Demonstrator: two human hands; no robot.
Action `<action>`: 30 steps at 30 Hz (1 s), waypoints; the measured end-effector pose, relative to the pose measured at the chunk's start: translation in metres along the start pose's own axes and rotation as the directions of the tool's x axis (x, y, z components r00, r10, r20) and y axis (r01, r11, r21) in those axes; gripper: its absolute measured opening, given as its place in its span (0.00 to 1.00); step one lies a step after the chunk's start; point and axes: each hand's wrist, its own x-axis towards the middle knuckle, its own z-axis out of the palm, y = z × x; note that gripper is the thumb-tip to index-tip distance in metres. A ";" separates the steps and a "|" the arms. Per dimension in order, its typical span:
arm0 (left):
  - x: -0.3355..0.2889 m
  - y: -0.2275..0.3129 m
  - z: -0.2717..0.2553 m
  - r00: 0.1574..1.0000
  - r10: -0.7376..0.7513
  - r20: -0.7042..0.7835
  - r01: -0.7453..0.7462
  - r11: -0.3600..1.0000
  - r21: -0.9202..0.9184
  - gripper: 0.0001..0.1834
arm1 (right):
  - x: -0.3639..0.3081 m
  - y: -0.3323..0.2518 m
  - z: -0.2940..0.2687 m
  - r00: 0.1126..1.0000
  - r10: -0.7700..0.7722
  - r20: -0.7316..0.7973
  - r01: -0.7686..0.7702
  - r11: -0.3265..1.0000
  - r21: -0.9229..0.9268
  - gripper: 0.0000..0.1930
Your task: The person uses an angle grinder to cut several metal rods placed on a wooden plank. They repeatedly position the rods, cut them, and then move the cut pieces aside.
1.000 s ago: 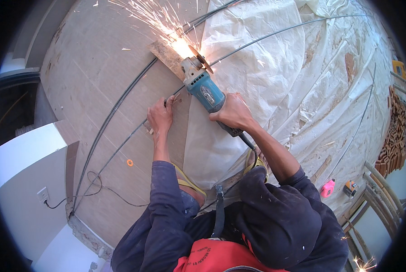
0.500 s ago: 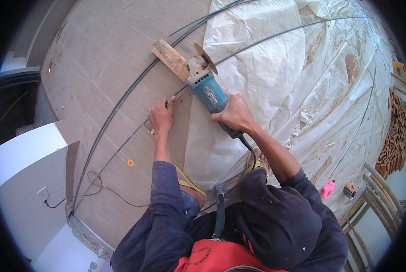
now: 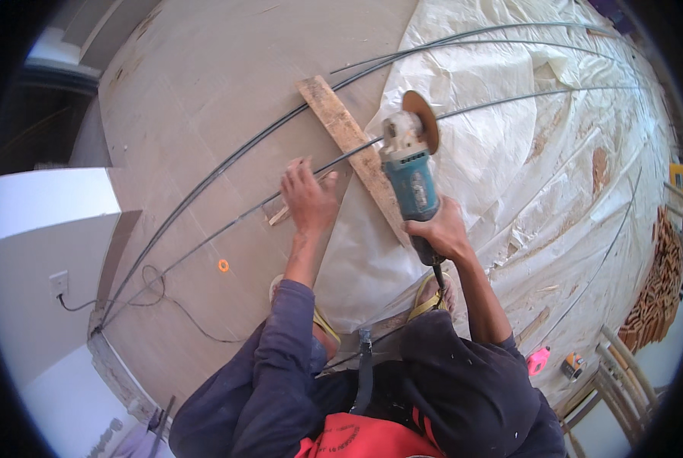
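Left fingers: I see the left hand (image 3: 308, 197) loosely spread over the thin metal rod (image 3: 353, 153), clasping nothing; whether the fingertips touch it, I cannot tell.
Right fingers: the right hand (image 3: 442, 229) is wrapped round the rear body of the angle grinder (image 3: 414, 187), I judge to carry its weight from behind, well away from the disc.
Disc: I have the brown disc (image 3: 424, 120) on the grinder's right side, edge up, facing away from both hands.
Rod: it crosses under the left hand and over the wooden board (image 3: 341, 122); the grinder's head hides whether it runs unbroken to the stretch beyond.
Board: it lies aslant beneath the rod, probably to raise it off the floor.
Scrap: a small wood piece (image 3: 279, 217) sits by the rod near the left wrist, perhaps as another prop.
Power cable: the black cable (image 3: 439, 276) leaves the grinder's rear toward the feet, behind the disc.
Sheet: white plastic (image 3: 494, 191) covers the right-hand floor, likely as protection.
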 end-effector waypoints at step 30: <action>-0.067 0.177 -0.014 0.991 -0.099 0.096 0.137 0.697 -0.703 0.37 | -0.010 0.006 -0.008 0.992 0.103 -0.077 0.004 0.573 0.819 0.43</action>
